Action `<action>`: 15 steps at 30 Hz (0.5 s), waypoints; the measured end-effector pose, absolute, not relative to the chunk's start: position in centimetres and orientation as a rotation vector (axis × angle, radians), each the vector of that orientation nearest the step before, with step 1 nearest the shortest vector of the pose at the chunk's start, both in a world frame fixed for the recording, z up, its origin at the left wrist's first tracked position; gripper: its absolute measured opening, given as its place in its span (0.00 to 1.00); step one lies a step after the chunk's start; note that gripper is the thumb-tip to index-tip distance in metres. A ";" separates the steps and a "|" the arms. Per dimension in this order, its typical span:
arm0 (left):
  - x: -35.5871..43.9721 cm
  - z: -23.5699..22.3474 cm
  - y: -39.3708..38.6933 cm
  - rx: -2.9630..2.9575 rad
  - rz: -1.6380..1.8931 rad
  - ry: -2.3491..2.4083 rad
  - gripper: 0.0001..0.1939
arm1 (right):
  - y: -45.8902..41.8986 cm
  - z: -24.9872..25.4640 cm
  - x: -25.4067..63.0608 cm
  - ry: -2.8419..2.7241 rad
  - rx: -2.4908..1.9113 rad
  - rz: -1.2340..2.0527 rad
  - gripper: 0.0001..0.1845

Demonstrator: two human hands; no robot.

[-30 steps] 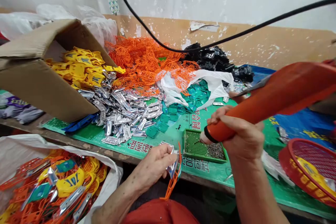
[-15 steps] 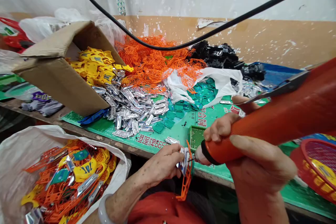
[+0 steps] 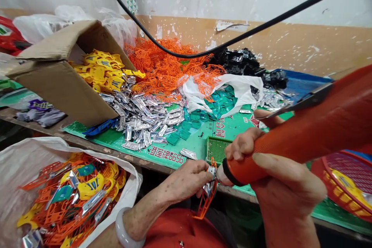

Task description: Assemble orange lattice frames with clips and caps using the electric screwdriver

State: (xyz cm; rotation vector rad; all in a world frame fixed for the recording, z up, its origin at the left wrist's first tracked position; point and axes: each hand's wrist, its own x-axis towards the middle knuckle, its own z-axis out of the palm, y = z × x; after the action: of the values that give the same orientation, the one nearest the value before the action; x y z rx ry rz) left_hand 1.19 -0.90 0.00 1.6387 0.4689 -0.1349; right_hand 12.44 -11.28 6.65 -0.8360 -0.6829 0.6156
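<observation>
Basically, left hand (image 3: 190, 180) pinches silver plate (image 3: 209, 182) with orange frame (image 3: 205, 204) at the desk's (image 3: 334, 217) front edge, frame's long axis steep. Right hand (image 3: 290, 184) wraps red driver (image 3: 305, 139), nose pointing left at the plate; tip contact unclear.

At seven o'clock, a smooth, whitish, rounded bangle (image 3: 123, 231) circled the wrist of the bare left hand (image 3: 188, 180). At six o'clock, a red cloth garment (image 3: 171, 228) covered the torso.

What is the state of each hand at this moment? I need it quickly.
Left hand: closed, holding a silver piece with an orange frame.
Right hand: closed around the red tool.
</observation>
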 end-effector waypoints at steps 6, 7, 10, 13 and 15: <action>1.3 -0.5 -1.3 1.563 -0.127 0.451 0.10 | -12.0 6.3 12.5 -0.675 -0.878 0.605 0.24; 1.3 -0.5 -1.3 1.543 -0.118 0.456 0.10 | -12.1 6.3 12.5 -0.669 -0.884 0.601 0.25; 1.3 -0.7 -1.5 1.499 -0.102 0.465 0.09 | -12.2 6.1 12.5 -0.647 -0.894 0.593 0.26; 1.3 -0.7 -1.6 1.479 -0.092 0.477 0.09 | -12.2 5.9 12.4 -0.630 -0.885 0.578 0.25; 1.3 -0.7 -1.6 1.471 -0.084 0.481 0.09 | -12.2 5.8 12.3 -0.619 -0.881 0.568 0.25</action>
State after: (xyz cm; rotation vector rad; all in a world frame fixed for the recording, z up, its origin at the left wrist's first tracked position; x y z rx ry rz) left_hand 1.26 -1.61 -0.72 1.4710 0.4815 -0.0840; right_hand 12.28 -12.23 5.83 -0.8811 -0.6191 0.5682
